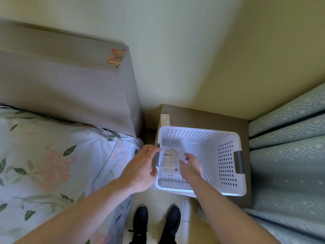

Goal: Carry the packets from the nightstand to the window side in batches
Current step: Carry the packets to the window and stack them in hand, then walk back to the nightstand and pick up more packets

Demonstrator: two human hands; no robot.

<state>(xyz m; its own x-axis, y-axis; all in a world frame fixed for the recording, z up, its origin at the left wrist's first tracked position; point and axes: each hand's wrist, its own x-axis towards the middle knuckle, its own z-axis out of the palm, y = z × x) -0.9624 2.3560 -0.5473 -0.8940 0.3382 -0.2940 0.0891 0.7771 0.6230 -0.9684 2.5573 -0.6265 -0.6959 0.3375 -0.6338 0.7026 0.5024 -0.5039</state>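
Note:
A white perforated basket (226, 138) stands on the brown nightstand (202, 117). One clear packet with a tan label (170, 159) lies flat inside it, against the left wall. My right hand (192, 167) reaches into the basket with its fingers apart, the fingertips at the packet's right edge. My left hand (140, 168) hovers at the basket's left rim by the grey handle, fingers spread, holding nothing. A second pale packet (165, 120) lies on the nightstand behind the basket. Another orange-labelled packet (116, 57) rests on top of the headboard.
The grey headboard (70, 85) and the bed with floral bedding (52, 155) are on my left. Blue patterned curtains (288, 155) hang close on the right of the nightstand. My black shoes (154, 224) stand on the tiled floor in the narrow gap.

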